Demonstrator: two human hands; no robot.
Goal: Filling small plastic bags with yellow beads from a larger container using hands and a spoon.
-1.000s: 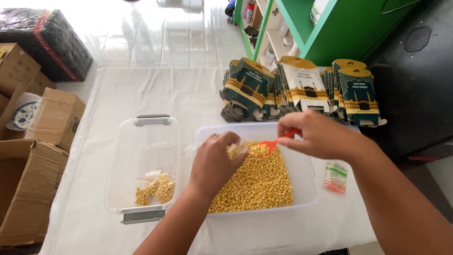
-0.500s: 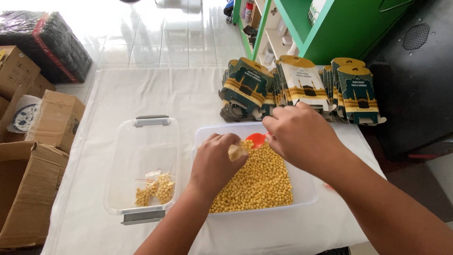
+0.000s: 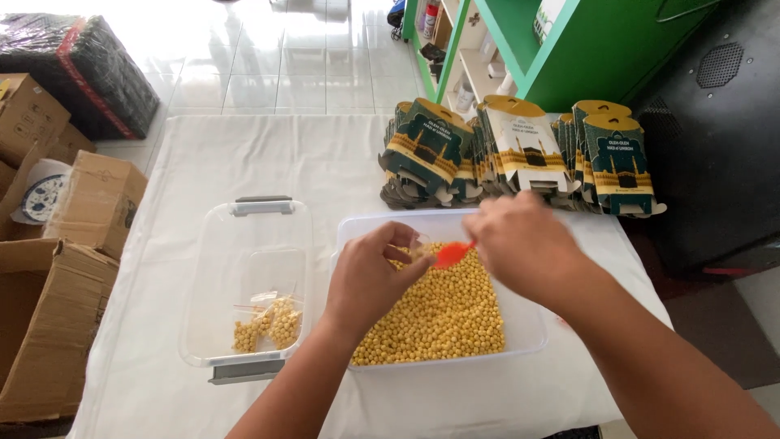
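Note:
My left hand (image 3: 370,280) pinches a small clear bag (image 3: 416,246) over a clear tub (image 3: 528,325) full of yellow round pellets (image 3: 443,317). My right hand (image 3: 524,244) grips a small orange scoop (image 3: 452,254), whose bowl sits right beside the bag's mouth. Both hands hover above the far part of the pellet pile. The bag's contents are hard to make out behind my fingers.
Left of the tub stands another clear tub (image 3: 244,244) with grey latches, holding a few filled small bags (image 3: 268,321). Printed green and cream cartons (image 3: 512,154) are stacked behind. Cardboard boxes (image 3: 57,268) stand left of the white-covered table (image 3: 268,154); a green shelf (image 3: 569,49) is at the back.
My right hand tipped the orange scoop at the bag, dipped behind it toward the pellets, and now brings the scoop back to the bag's mouth. My left hand stayed almost still.

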